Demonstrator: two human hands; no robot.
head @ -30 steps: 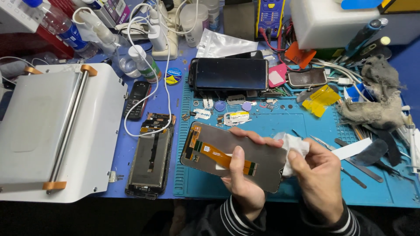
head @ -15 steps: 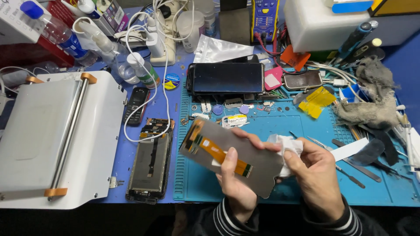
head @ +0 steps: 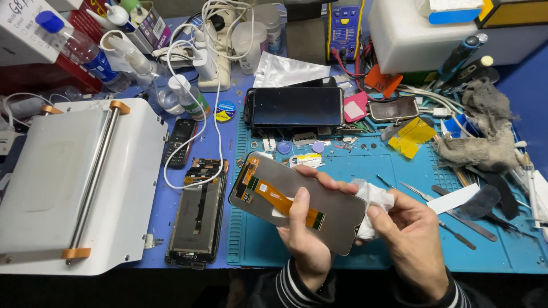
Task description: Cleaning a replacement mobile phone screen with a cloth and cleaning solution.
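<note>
My left hand (head: 311,239) grips a grey phone screen panel (head: 342,214), back side up, with an orange flex cable (head: 274,195) running across it. My thumb rests on the cable. My right hand (head: 414,242) holds a crumpled white wipe (head: 374,199) pressed against the panel's right edge. Both hands hover above the front of a blue work mat (head: 354,165).
An opened phone body (head: 197,219) lies left of the mat, next to a white machine (head: 68,182) with a metal bar. Behind are a dark phone (head: 297,107), a small black phone (head: 180,140), bottles, white cables, tweezers (head: 442,219), a grey rag (head: 485,137) and a yellow multimeter (head: 345,25).
Both hands hold as before; the panel with the wipe sits slightly further left in view, and the camera view has drifted a little.
</note>
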